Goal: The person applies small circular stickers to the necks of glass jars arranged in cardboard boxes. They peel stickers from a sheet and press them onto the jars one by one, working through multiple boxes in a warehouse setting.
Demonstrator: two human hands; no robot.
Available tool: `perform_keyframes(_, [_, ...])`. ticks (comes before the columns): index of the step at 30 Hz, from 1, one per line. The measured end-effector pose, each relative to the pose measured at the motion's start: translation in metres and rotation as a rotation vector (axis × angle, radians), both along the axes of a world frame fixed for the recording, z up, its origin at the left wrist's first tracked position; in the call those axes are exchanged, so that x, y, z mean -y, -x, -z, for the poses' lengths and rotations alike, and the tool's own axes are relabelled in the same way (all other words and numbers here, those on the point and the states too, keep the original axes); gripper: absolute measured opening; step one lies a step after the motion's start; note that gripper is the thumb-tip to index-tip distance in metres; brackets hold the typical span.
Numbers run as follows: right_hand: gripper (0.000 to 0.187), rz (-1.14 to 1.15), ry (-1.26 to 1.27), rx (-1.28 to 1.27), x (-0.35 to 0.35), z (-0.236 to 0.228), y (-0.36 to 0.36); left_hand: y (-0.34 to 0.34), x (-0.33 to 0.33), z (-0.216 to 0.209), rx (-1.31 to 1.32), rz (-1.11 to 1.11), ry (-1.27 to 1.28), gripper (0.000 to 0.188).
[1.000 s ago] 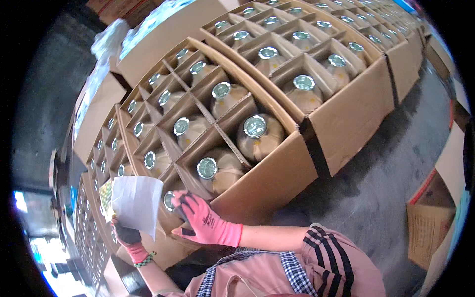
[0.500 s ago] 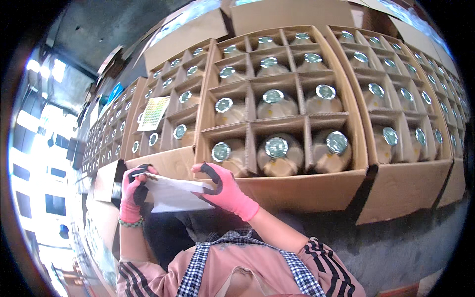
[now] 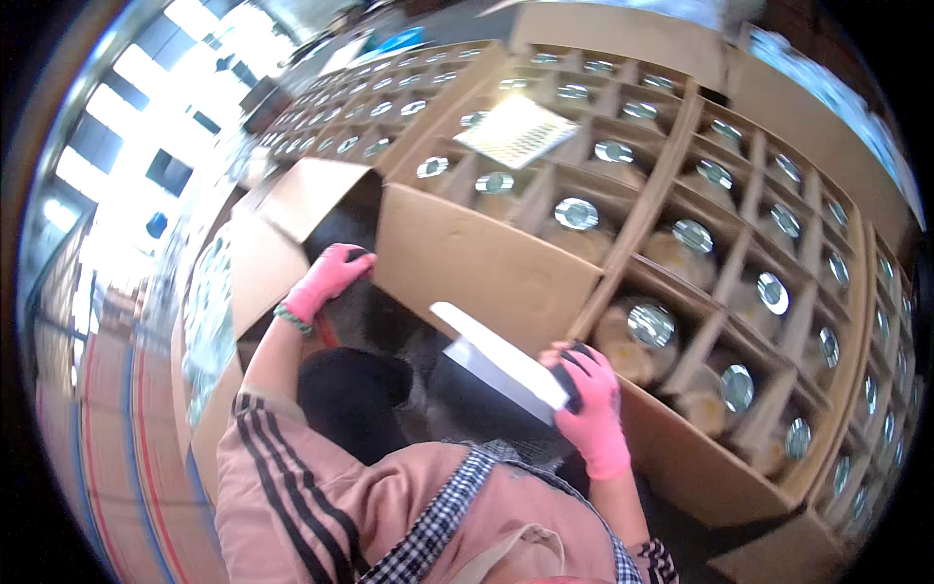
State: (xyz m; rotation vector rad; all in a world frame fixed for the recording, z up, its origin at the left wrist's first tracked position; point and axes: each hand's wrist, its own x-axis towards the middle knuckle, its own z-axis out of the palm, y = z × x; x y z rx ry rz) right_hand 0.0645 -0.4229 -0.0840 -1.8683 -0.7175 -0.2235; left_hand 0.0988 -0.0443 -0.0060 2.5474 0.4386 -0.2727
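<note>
My right hand (image 3: 591, 404), in a pink glove with dark fingertips, grips the end of a white sheet of paper (image 3: 501, 358), perhaps several sheets together. The paper slants in front of an open cardboard box (image 3: 486, 253). Off to the left, my left hand (image 3: 333, 279), gloved alike, has its fingers curled together near that box's front corner; what is in them, if anything, is too small to make out. Clear glass bottles with shiny round tops (image 3: 576, 213) stand upright in the box's cardboard compartments. A sheet of small yellow-green stickers (image 3: 519, 130) lies across some of the tops.
Another divided box of bottles (image 3: 715, 501) stands to the right, with more beyond it. Further boxes of bottles (image 3: 389, 92) reach back at the far left. A cardboard flap (image 3: 316, 200) sticks out beside my left hand. Striped cartons (image 3: 112, 448) are at the lower left.
My view has swung to the left. My left hand has let go of the white paper and moved away to the left; my right hand keeps hold of it.
</note>
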Motion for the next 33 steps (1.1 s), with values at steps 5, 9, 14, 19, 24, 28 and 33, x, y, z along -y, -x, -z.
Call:
perform_keyframes(5, [0.032, 0.013, 0.084, 0.037, -0.019, 0.000, 0.003, 0.041, -0.095, 0.043, -0.352, 0.085, -0.707, 0.042])
perform_keyframes(9, [0.026, 0.036, 0.105, 0.084, -0.020, 0.007, 0.005, 0.053, -0.146, 0.087, -0.491, 0.024, -0.904, 0.043])
perform_keyframes(14, [0.029, 0.085, 0.168, 0.097, -0.029, 0.007, 0.006, 0.108, -0.208, 0.123, -0.820, -0.100, -0.915, 0.053])
perform_keyframes(19, [0.034, 0.177, 0.183, 0.124, -0.034, 0.011, 0.008, 0.164, -0.215, 0.114, -1.133, -0.090, -0.953, 0.058])
perform_keyframes(24, [0.036, 0.251, 0.204, 0.147, -0.040, 0.015, 0.010, 0.199, -0.232, 0.136, -1.075, -0.028, -1.070, 0.060])
perform_keyframes(28, [0.036, 0.283, 0.180, 0.134, -0.044, 0.013, 0.008, 0.270, -0.247, 0.133, -0.994, -0.039, -1.019, 0.068])
perform_keyframes(33, [0.026, 0.256, 0.118, 0.237, -0.055, 0.008, 0.002, 0.370, -0.213, 0.113, -1.193, -0.287, -0.701, 0.068])
